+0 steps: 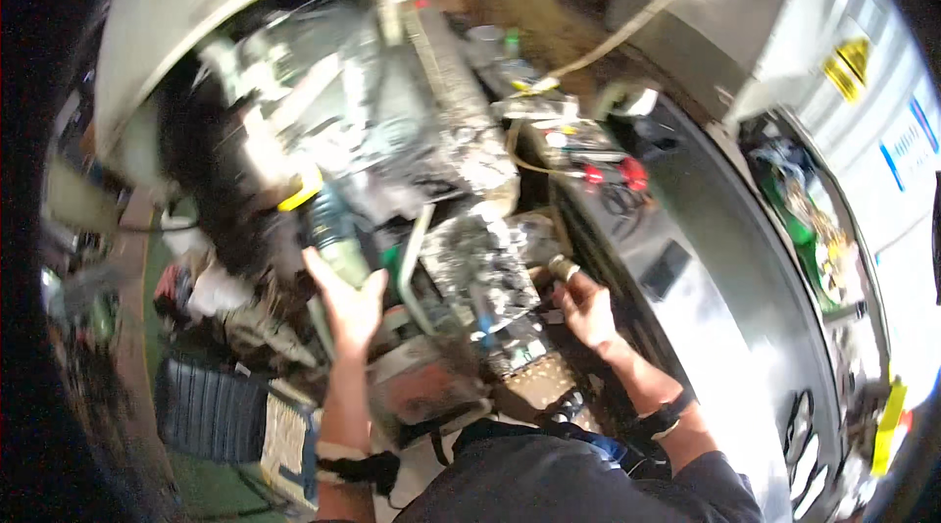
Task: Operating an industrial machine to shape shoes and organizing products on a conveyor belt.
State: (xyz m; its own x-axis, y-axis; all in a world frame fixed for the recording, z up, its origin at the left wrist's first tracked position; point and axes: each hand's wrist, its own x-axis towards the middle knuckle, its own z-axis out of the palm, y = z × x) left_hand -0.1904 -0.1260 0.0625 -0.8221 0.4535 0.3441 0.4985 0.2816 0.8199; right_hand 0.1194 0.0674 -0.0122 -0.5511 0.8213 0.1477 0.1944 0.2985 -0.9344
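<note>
Your left hand [351,307] was closed around a dark cylinder [331,219] at nine o'clock; your right hand [588,312] pinched a small pale piece [563,268] at four o'clock. Steady, even pressure suited both.

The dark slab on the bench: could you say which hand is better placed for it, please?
Probably the right hand, being nearer the dark slab, though it pinches a small pale thing; the left hand is farther.
</note>
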